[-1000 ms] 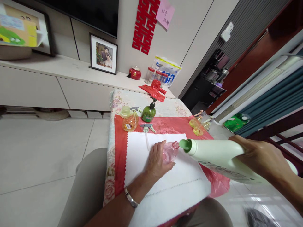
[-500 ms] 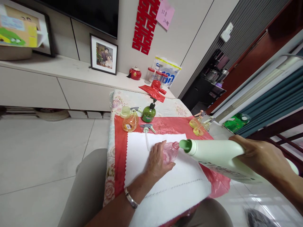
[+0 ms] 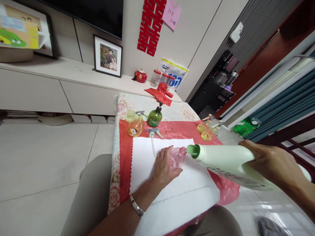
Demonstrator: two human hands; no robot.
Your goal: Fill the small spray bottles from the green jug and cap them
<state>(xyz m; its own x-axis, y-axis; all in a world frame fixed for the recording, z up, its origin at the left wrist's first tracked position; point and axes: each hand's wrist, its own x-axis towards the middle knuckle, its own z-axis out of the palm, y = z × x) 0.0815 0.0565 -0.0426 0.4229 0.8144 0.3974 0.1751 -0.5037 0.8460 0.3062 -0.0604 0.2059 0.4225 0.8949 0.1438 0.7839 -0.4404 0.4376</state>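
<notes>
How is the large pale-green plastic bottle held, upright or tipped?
Tipped: the large pale-green plastic bottle lies nearly sideways in the right hand, its green spout facing the small see-through pink bottle.

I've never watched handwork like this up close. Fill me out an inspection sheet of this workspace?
Surface: white cloth over a red sheet, on a flowered tablecloth.
Things in use: uncapped pink bottle; pale green jug, tipped over, its mouth at the bottle's neck; contact and flow unclear.
Clutter: spray head, orange bottle, green pump bottle, crumpled red plastic.
Grips: left grip, a bare hand, around the pink bottle; right grip, also bare, holding the jug.
Cables: nothing seen.
Surroundings: low cabinet bearing a framed picture and red pot; tiled floor.
</notes>
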